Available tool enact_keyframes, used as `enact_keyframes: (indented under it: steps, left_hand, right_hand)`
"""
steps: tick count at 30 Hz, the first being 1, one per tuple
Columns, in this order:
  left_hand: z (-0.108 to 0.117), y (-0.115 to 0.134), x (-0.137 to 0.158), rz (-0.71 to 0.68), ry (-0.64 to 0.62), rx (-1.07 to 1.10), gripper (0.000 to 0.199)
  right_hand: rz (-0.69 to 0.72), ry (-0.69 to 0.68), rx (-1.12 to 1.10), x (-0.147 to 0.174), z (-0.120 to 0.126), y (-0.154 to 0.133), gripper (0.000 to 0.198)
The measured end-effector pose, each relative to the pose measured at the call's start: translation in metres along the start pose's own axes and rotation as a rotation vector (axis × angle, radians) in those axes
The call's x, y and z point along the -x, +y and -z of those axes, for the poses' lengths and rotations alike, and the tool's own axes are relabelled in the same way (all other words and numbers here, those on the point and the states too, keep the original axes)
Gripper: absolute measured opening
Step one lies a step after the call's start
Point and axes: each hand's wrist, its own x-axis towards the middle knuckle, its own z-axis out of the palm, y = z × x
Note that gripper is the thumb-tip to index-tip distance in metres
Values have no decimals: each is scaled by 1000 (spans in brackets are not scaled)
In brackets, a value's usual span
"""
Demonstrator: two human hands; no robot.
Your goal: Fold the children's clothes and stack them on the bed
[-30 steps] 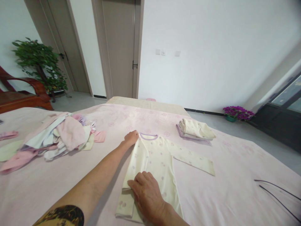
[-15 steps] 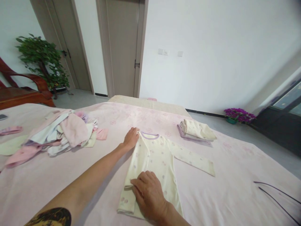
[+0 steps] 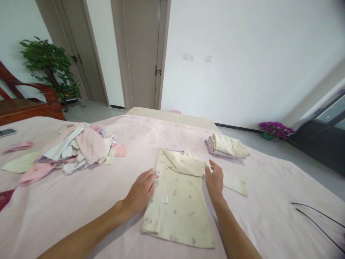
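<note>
Head view, remote station. I have a cream long-sleeved shirt point(image 3: 185, 212) lying flat on the pink floral sheet point(image 3: 113, 237), squarely in front of the wearer and between the two hands.

Left hand point(image 3: 142, 192): loose, not clenched, fingertips laid along the shirt's edge near the shoulder. I judge the contact is there to steady that turned-in edge; nothing is lifted. Right hand point(image 3: 214, 176): thumb and forefinger beside the end of the sleeve point(image 3: 185, 165) that crosses the chest. I cannot tell whether it pinches the fabric or has let go; the gap is too small to read here.

Orientation: the purple-trimmed neckline point(image 3: 175, 151) points away from the camera, the hem toward it. Long axis runs near to far, almost straight up the view. The crossing sleeve lies across that axis; the other cuff point(image 3: 237, 184) sticks out to the right, past the right hand. A white label point(image 3: 165, 199) shows on the turned-in strip.

Surroundings: folded stack point(image 3: 229, 146) beyond the right hand, loose clothes heap point(image 3: 90, 144) off to the left. My reading: folded and unfolded pieces are set well apart so they don't mix, leaving working room between.
</note>
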Motion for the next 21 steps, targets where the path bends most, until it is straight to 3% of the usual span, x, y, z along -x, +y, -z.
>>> enact_keyframes:
  steps: [2, 6, 9, 13, 21]
  left_hand:
    - [-9, 7, 16, -68, -53, -94, 43]
    - [-18, 16, 33, -135, -220, -211, 62]
    - [-11, 21, 36, -164, -340, -221, 66]
    - [-2, 27, 37, -179, -451, -189, 76]
    - [3, 32, 34, -119, -570, -124, 82]
  right_hand:
    - [238, -29, 109, 16, -9, -9, 45]
    - [666, -464, 157, 62, -40, -50, 44]
    - [860, -657, 276, 78, -65, -73, 52]
    - [943, -760, 435, 65, -95, -71, 55]
    - [897, -723, 606, 19, -136, -63, 56]
